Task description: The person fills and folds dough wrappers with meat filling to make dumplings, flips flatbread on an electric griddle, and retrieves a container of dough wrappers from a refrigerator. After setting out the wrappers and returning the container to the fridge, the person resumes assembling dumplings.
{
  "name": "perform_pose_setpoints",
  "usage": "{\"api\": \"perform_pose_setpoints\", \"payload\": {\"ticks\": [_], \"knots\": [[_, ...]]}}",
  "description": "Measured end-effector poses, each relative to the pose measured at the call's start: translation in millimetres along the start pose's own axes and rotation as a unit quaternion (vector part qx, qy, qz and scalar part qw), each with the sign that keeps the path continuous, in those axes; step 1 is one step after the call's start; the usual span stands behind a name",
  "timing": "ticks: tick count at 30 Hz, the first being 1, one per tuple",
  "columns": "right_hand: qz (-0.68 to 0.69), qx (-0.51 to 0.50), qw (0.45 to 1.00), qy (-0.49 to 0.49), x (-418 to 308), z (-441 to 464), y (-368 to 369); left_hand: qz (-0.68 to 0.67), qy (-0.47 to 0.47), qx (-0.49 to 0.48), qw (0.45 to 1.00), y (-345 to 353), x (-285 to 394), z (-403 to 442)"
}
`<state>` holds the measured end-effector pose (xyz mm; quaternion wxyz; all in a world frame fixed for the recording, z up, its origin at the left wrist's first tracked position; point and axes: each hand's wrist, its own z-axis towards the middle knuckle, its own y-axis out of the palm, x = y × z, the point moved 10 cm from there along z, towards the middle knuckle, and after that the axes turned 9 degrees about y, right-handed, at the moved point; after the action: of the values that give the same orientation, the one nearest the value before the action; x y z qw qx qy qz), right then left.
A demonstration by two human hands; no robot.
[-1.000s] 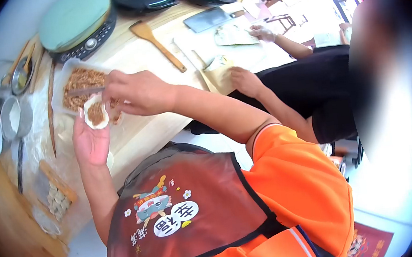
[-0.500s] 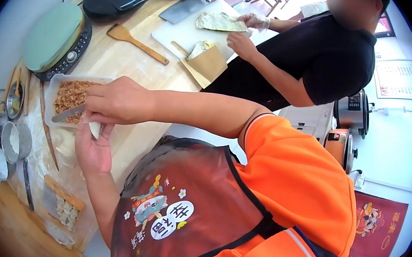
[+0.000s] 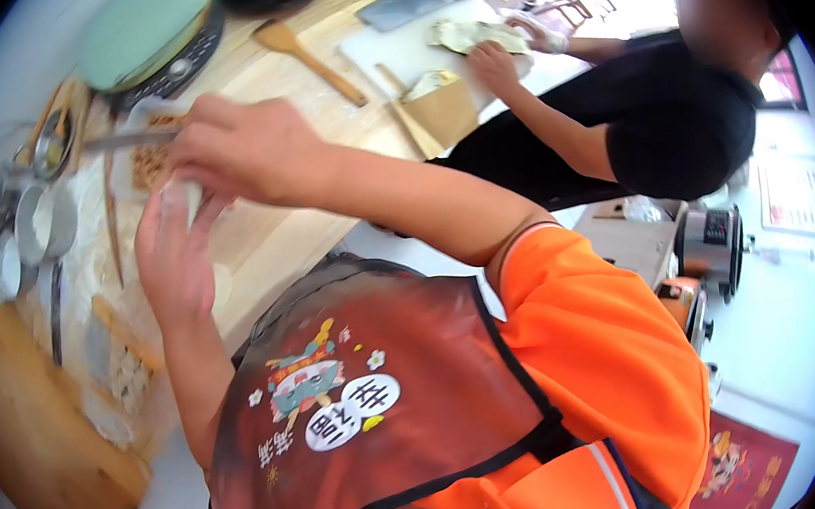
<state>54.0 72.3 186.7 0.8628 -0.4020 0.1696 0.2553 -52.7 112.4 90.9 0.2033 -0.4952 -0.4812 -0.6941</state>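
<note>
My left hand [image 3: 172, 254] is cupped with its fingers raised, closed around a small piece of white dough [image 3: 188, 200] that looks like a dumpling wrapper. Just above it, my right hand [image 3: 248, 150] grips a flat metal filling spatula [image 3: 127, 141], its blade pointing left. The fingers of both hands meet at the dough, and my right hand partly covers it. Behind the blade sits a clear plastic container [image 3: 157, 110] of reddish-brown minced filling [image 3: 150, 168], partly hidden by my hands.
A co-worker [image 3: 553, 130] handles a green-flecked flatbread [image 3: 474, 37] on a white board [image 3: 371, 52] with a cleaver [image 3: 401, 7]. A wooden spatula [image 3: 308, 61] and round griddle [image 3: 146, 34] lie behind. Metal bowls [image 3: 46, 221] and a tray of small dough pieces [image 3: 129, 373] stand left.
The view has shifted, so the table items appear further right and higher. My right hand and spatula have tilted slightly; both hands remain together at the dough. The co-worker's flatbread has changed shape.
</note>
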Motion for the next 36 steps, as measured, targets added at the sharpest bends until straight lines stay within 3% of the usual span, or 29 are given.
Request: {"api": "perform_pose_setpoints", "payload": {"ticks": [2,4,10,13,17,21,24,27,30,33,36], "knots": [[0.023,-0.014,0.999,0.018,-2,7,-5,0.018,0.015,-0.005,1.000,0,12,1],[0.145,-0.068,0.983,0.087,13,12,2,-0.002,0.022,-0.021,1.000,11,26,0],[0.196,-0.102,0.975,0.033,-22,39,-12,0.024,0.078,-0.030,0.996,25,80,-3],[0.265,-0.104,0.957,0.064,-26,48,-13,0.040,0.135,-0.077,0.987,34,107,-9],[0.322,-0.096,0.934,0.121,-33,50,-6,0.037,0.312,-0.146,0.938,20,113,-7],[0.321,-0.102,0.928,0.160,-37,43,13,-0.079,0.253,-0.132,0.955,11,84,1],[0.260,-0.115,0.940,0.188,-31,34,21,0.047,0.216,-0.029,0.975,1,86,-4],[0.241,-0.116,0.943,0.197,-27,30,21,0.361,0.312,0.031,0.878,-5,108,-14],[0.239,-0.123,0.943,0.197,-24,23,22,0.318,0.215,0.051,0.922,-23,82,-7],[0.143,-0.105,0.974,0.138,-25,27,15,0.228,0.217,-0.011,0.949,-12,75,0],[0.095,-0.096,0.982,0.130,-29,33,6,0.239,0.195,0.024,0.951,-9,83,1]]}}
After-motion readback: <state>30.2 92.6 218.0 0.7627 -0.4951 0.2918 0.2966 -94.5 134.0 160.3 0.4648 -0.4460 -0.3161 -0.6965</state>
